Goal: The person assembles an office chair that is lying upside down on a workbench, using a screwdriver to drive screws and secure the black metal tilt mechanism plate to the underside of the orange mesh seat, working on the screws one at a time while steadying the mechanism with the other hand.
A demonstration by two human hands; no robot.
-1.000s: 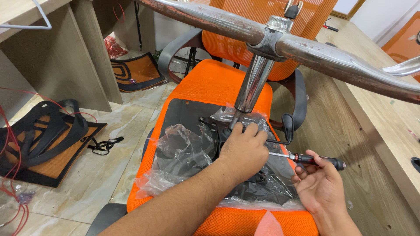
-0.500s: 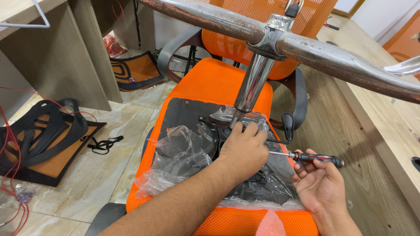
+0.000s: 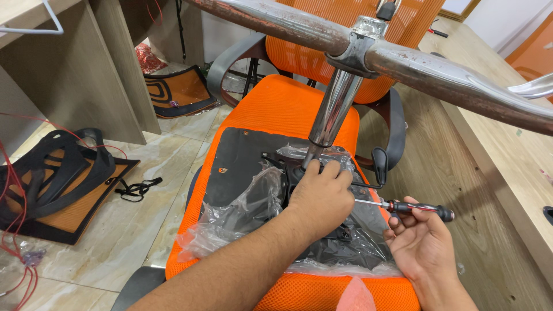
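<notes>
An orange office chair seat [image 3: 276,109] lies upside down, its black underside plate [image 3: 242,161] facing up and partly wrapped in clear plastic [image 3: 247,216]. A chrome gas column [image 3: 331,115] rises from the black tilt mechanism [image 3: 340,233] to a worn chrome star base [image 3: 415,57] overhead. My left hand [image 3: 319,196] presses down on the mechanism at the foot of the column. My right hand [image 3: 420,242] holds a screwdriver [image 3: 417,208] with a red and black handle, its shaft pointing left under my left hand. A black lever [image 3: 379,164] sticks up beside the column.
Another orange mesh chair [image 3: 368,23] stands behind. A wooden tabletop [image 3: 495,132] runs along the right. On the tiled floor at left lie a black and orange backrest frame [image 3: 57,184], a black strap [image 3: 135,187], red wires [image 3: 17,253] and a second orange panel [image 3: 178,89]. Wooden desk panels [image 3: 75,75] stand at upper left.
My right hand and the screwdriver have shifted slightly to the left and down. My left hand stays on the mechanism.
</notes>
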